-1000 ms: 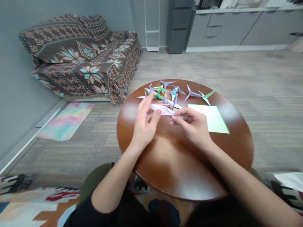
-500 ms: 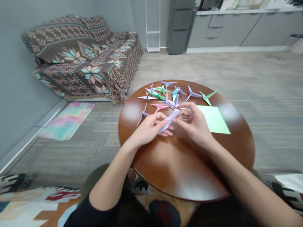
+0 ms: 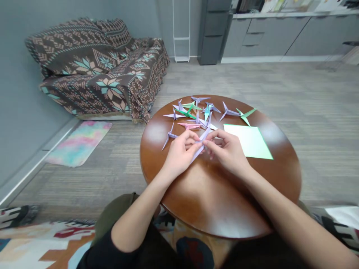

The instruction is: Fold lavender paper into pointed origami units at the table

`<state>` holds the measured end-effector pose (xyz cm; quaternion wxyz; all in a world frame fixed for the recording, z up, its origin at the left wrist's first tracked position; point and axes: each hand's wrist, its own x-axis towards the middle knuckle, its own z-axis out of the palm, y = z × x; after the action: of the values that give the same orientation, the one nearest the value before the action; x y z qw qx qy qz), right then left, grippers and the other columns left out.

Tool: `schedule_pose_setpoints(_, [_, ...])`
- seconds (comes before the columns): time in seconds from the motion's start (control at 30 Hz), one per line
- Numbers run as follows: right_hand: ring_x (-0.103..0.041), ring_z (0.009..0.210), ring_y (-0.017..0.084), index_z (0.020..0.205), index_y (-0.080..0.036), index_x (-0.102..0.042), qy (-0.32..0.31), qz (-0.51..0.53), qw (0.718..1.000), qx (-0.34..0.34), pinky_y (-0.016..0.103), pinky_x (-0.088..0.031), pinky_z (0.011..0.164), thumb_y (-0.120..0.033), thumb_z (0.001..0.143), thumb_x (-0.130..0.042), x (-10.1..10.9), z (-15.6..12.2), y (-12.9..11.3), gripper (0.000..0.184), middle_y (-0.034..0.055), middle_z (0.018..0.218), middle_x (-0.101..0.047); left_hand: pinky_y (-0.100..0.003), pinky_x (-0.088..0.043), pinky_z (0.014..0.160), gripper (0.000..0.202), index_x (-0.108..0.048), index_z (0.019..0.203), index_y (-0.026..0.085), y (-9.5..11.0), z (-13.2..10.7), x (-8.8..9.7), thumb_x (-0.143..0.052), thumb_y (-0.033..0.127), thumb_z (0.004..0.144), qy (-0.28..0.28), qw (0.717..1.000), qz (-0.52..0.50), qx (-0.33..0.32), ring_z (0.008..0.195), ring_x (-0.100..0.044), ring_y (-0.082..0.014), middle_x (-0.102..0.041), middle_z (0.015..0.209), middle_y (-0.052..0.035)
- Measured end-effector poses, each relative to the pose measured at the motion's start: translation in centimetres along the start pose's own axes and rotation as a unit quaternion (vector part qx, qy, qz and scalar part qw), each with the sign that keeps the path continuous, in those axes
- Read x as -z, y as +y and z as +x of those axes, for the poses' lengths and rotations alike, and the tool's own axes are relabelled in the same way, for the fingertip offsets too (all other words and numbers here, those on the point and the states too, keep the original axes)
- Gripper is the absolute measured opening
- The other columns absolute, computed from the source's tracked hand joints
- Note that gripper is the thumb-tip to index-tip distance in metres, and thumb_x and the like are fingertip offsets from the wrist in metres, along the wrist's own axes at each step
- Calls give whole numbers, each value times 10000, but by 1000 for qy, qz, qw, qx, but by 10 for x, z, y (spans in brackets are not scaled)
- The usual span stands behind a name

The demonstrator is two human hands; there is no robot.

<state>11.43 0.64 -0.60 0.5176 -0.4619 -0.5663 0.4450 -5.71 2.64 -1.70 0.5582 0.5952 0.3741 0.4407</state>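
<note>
A narrow strip of folded purple paper (image 3: 197, 154) slants between my two hands above the table. My left hand (image 3: 181, 149) pinches it from the left, thumb on top. From the right, my right hand (image 3: 227, 148) grips the same paper near its middle with thumb and fingertips. The fingertips of both hands nearly meet, and they hide part of the folds. Just beyond them lie several folded paper cranes, among them a pink one (image 3: 189, 126), a dark green one (image 3: 188, 111) and a purple one (image 3: 169, 136).
A light green paper sheet (image 3: 249, 141) lies to the right on the round brown table (image 3: 213, 209). A light green folded crane (image 3: 246, 116) is near the far right edge. Beyond the table are a covered sofa (image 3: 112, 74), a colourful mat (image 3: 80, 142) and grey cabinets (image 3: 269, 37).
My right hand has drawn in and lower, closer to my left hand. The purple paper has turned steeper, and both hands now pinch it near its middle.
</note>
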Motion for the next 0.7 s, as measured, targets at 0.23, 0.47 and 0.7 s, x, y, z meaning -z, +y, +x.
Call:
schedule_pose_setpoints(0.23, [-642, 494, 121, 885, -196, -611, -9, 67, 998, -16, 216, -544, 435, -508, 767, -875, 0, 2, 1, 426, -30, 609, -674, -304, -638, 705, 278, -502, 976, 207, 2, -1, -5, -749, 276, 868, 5, 998, -48, 37, 700, -775, -186, -760, 772, -4])
schedule_pose_setpoints(0.47, [-643, 473, 116, 858, -196, -594, -13, 102, 994, -43, 196, -533, 417, -548, 724, -894, 1, 5, 1, 481, -33, 578, -677, -272, -625, 707, 239, -521, 984, 199, 1, 0, -3, -726, 214, 862, -1, 999, -48, 25, 669, -751, -150, -756, 759, -1])
schedule_pose_setpoints(0.7, [-618, 469, 112, 821, -172, -665, -37, 59, 997, -44, 210, -542, 423, -523, 753, -878, 2, 3, -2, 416, -18, 572, -665, -305, -604, 744, 186, -567, 916, 184, 0, 0, 0, -732, 227, 841, -12, 1000, -8, 24, 755, -738, -168, -717, 875, -14])
